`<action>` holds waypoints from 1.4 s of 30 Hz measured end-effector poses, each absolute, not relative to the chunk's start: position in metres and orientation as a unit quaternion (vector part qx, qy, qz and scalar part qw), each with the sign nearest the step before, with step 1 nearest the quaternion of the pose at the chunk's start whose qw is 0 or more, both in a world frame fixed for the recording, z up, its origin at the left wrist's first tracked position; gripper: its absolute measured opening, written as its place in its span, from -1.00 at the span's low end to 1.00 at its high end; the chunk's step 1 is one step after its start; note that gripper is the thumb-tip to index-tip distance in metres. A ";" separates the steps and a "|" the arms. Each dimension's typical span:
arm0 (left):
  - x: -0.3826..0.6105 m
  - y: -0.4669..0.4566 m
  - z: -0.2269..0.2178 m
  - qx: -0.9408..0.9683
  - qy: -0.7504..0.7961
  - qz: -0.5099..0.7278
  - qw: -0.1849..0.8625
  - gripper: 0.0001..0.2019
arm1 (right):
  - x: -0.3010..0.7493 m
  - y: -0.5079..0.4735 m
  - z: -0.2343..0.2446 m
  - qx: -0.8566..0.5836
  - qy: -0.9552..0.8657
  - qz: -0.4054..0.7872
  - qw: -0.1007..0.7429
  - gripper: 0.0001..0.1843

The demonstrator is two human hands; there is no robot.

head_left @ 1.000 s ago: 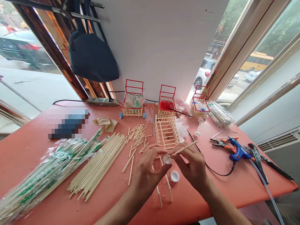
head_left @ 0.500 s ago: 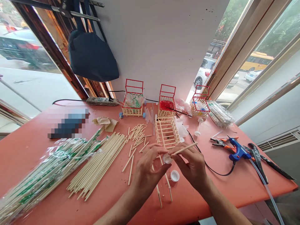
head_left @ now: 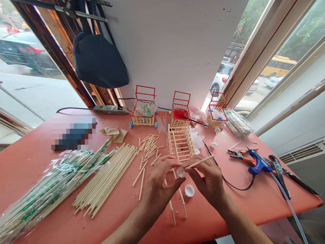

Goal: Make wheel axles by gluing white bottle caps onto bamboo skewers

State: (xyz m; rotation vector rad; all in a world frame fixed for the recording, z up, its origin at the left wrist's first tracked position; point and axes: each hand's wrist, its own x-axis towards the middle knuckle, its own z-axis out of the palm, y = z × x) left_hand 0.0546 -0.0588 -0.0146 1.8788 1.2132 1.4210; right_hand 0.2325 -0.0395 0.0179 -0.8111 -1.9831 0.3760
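Between thumb and fingers, my left hand pinches a small white bottle cap. My right hand grips a short wooden stick, one end of it at the cap; whether the two are joined I cannot tell. Just below, a second white cap rests on the table with its hollow side up. Two wooden sticks lie partly under my hands. Beyond my fingers is a small cart-like frame of wooden sticks.
Several long sticks and wrapped bundles cover the left, with short cut pieces nearer the middle. Three small stick carts with red handles line the wall. On the right are a blue glue gun, its cord and pliers.
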 end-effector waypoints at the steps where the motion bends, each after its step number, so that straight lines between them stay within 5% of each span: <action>1: 0.055 -0.059 -0.014 0.688 0.444 0.520 0.244 -0.78 | 0.232 -0.039 0.018 -0.330 -0.807 0.153 0.465 -0.83; 42: 0.055 -0.058 -0.016 0.683 0.417 0.529 0.282 -0.76 | 0.228 -0.037 0.021 -0.351 -0.806 0.123 0.460 -0.87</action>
